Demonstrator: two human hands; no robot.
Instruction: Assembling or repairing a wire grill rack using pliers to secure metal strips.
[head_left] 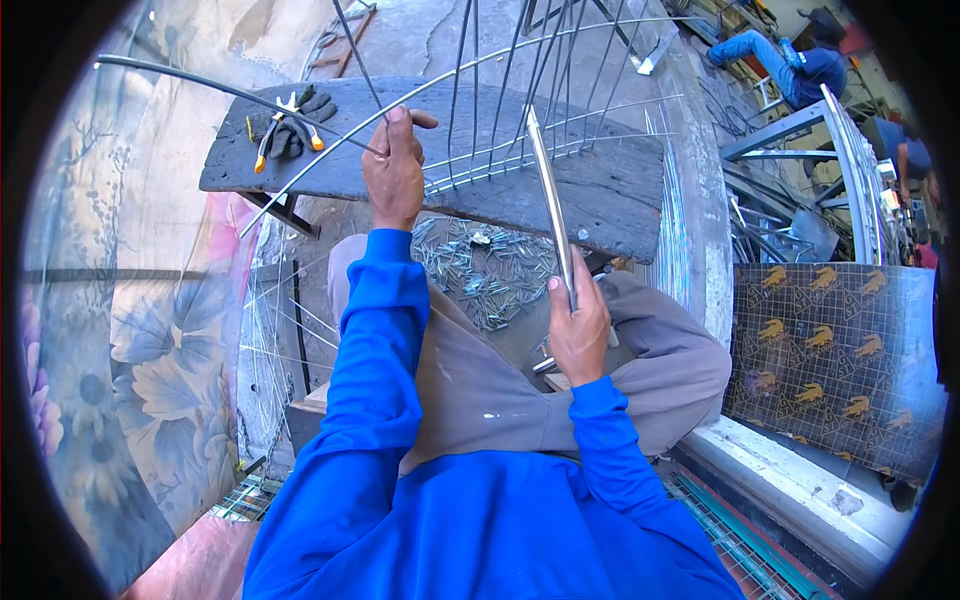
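Observation:
My left hand (394,178) is closed around metal rods at the left part of a wire framework. A dark rod (220,88) runs from the hand toward the upper left, and a long curved rod (340,140) passes by the fingers. Several thin upright rods (475,90) rise from the framework over a dark wooden bench (610,185). In my right hand (580,328) is a shiny metal tube (549,185), its upper end tilted away toward the framework. On the bench's left end lie pliers with yellow-orange grip ends (262,150) and a dark glove (312,108).
Many short cut metal pieces (490,275) litter the ground between my legs. Long thin rods (672,230) lie right of the bench. A grey metal frame (790,130) and a patterned panel (830,360) stand at right. A person (815,75) sits at the far right; floral cloth (150,370) hangs left.

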